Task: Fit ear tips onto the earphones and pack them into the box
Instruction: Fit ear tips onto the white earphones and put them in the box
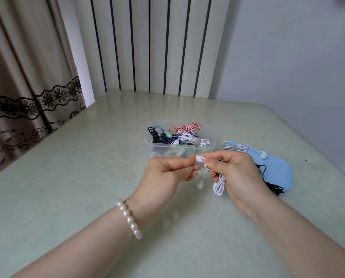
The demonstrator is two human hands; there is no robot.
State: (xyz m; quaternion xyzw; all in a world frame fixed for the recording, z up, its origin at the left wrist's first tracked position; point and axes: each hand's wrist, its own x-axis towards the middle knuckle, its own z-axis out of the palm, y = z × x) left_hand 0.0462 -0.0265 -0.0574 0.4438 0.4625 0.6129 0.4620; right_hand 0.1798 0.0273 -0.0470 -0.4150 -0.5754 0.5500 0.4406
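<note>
Two loose ear tips [170, 219] lie on the surface [67, 187] low in the middle of the frame, just in front of the wrists. They look tiny, soft and very light, so they could roll or get flicked away. It is best to pick one up by its sides with two fingertips.

A bit higher, in the middle of the frame, the left hand [167, 175] and the right hand [231, 173] meet. The grip of each is pinching the same white earbud [198, 158]. The right hand also holds the coiled white cord [219, 185], which hangs floppy. A second bud [200, 182] dangles below. I think the bud is hard and smooth, so it may slip; holding its body works best, not the thin cord.

Farther back sits the clear box [207, 146], full of colored earphones and open on top. To its right lies the blue lid [277, 169] with a white set [239, 148] and a black cord on it. The left side of the surface looks open for moving.
</note>
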